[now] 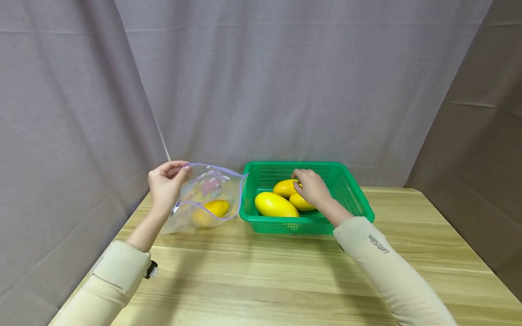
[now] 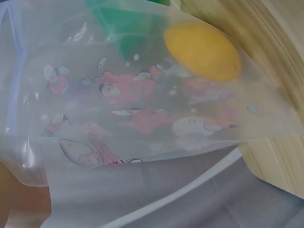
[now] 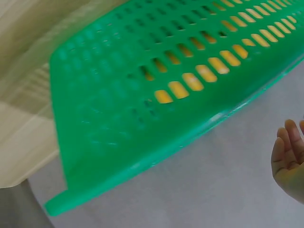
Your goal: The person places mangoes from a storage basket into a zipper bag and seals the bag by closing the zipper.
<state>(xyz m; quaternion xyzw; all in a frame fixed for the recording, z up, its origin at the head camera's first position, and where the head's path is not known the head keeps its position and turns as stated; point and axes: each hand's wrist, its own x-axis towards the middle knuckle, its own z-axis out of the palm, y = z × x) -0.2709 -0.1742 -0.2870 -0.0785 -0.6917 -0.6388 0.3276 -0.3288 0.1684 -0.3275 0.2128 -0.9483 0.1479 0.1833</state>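
Observation:
In the head view my left hand (image 1: 165, 183) pinches the upper edge of a clear zip bag (image 1: 204, 185) with a purple rim, and the bag's mouth gapes. A yellow mango (image 1: 217, 208) lies inside the bag; the left wrist view shows it through the printed plastic. My right hand (image 1: 311, 186) is over the green basket (image 1: 359, 199), its fingers loosely bent beside the mangoes. One large mango (image 1: 276, 205) lies at the basket's front left, another mango (image 1: 284, 187) behind it, and a third mango (image 1: 302, 203) partly under the hand. Whether the fingertips touch a mango, I cannot tell.
The basket stands right of the bag, toward the back of a wooden table (image 1: 253, 276). Its perforated wall (image 3: 118, 95) fills much of the right wrist view. Grey curtains (image 1: 302, 90) hang behind the table and along both sides.

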